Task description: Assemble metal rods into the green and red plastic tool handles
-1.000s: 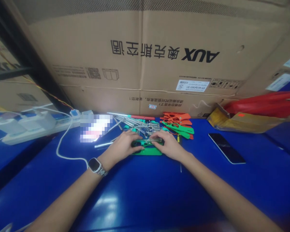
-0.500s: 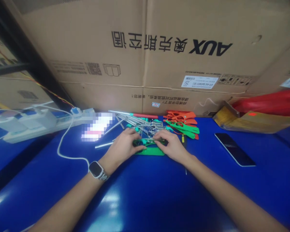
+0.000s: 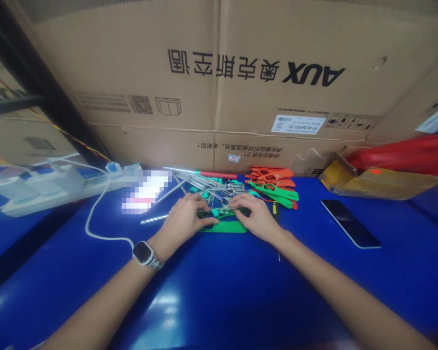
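My left hand (image 3: 186, 214) is closed on the left end of a green plastic piece (image 3: 224, 214), with the thumb along its near side. On the other end, my right hand (image 3: 254, 216) pinches with thumb and fingertips near a thin light-coloured part. A small teal bit shows between the two hands; finer detail is blurred. Just below lies a flat bright green plastic piece (image 3: 228, 227), partly under my fingers. Beyond my hands spreads a pile of metal rods (image 3: 204, 183) with thin wires and teal parts. Orange plastic pieces (image 3: 272, 175) and green plastic pieces (image 3: 277, 192) are stacked to its right.
A phone (image 3: 350, 223) lies at the right on the blue table (image 3: 219, 291). Behind it stands an open carton (image 3: 390, 183) with red material. At the left are a power strip (image 3: 58, 194) with chargers and a white cable (image 3: 89, 214). A large cardboard box (image 3: 131, 48) blocks the back.
The view has shifted slightly. Both hands stay on the green plastic piece, and my right fingertips have moved a little on it.
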`<move>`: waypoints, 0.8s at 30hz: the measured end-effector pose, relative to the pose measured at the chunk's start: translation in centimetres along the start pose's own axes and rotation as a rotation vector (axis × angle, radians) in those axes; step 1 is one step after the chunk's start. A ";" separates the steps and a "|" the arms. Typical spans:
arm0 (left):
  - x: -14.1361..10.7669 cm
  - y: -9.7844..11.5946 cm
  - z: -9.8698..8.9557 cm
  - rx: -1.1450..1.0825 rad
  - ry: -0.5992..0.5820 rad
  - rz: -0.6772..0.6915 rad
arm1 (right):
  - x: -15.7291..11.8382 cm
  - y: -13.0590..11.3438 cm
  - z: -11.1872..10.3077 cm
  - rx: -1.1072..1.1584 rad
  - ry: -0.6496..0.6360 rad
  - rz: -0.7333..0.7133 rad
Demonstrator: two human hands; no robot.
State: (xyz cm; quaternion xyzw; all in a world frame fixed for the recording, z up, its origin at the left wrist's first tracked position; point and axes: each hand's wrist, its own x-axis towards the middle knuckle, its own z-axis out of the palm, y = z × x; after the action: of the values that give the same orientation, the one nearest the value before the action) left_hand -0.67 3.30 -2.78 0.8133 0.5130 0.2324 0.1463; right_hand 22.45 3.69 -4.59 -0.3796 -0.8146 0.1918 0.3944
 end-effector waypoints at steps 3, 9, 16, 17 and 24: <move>0.0 0.0 0.0 0.021 0.006 0.021 | -0.1 0.2 0.0 -0.030 -0.002 -0.001; 0.1 0.2 -0.5 0.118 -0.026 0.041 | -0.6 0.2 -0.2 -0.055 -0.038 -0.027; 0.1 0.0 -0.8 0.174 -0.034 0.077 | -0.3 -0.3 -0.4 -0.042 -0.032 -0.006; 0.1 0.0 -0.9 0.177 -0.035 0.085 | -0.2 -0.4 -0.5 -0.066 -0.048 -0.019; 0.1 0.1 -0.9 0.205 -0.047 0.075 | -0.2 -1.1 -1.1 -0.324 -0.179 -0.072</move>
State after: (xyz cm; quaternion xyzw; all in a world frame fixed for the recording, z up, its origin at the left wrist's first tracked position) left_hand -1.09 3.36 -1.93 0.8479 0.4995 0.1649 0.0655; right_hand 22.87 2.84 -3.34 -0.3901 -0.8797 0.0768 0.2608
